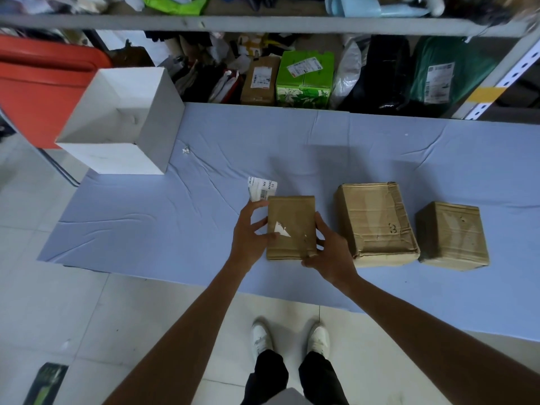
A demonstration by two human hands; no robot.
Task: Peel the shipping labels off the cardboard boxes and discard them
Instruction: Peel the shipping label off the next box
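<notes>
Pinching the label point(262, 188) in my left hand point(248, 238), right hand point(330, 258) gripping the box point(292, 229): drop into bin point(111, 159), ten o'clock.

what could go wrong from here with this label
1. A white triangle scrap is stuck on the small box that the right hand holds. Picking at it may tear it smaller, so that bits stay on the box.
2. The left hand pinches the peeled label while its thumb touches the scrap. That split grip could drop the label onto the blue cloth, where a paper bit already lies outside the white bin.
</notes>
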